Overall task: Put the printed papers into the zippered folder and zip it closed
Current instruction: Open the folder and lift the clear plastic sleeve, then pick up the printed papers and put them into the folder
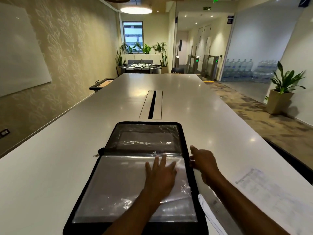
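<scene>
Your left hand lies flat, fingers spread, holding nothing, on the clear sleeve in the near half of the open zippered folder. Your right hand is loosely open, empty, at the folder's right edge by the spine. Printed papers lie on the table just right of it. Lots of bare table to the left & beyond.

A long, glossy white table runs up the middle of the frame, carrying an open black zippered folder with clear sleeves at lower centre, a printed sheet lying flat at lower right, more white papers just beside the folder's right edge, and a recessed cable slot above it.
</scene>
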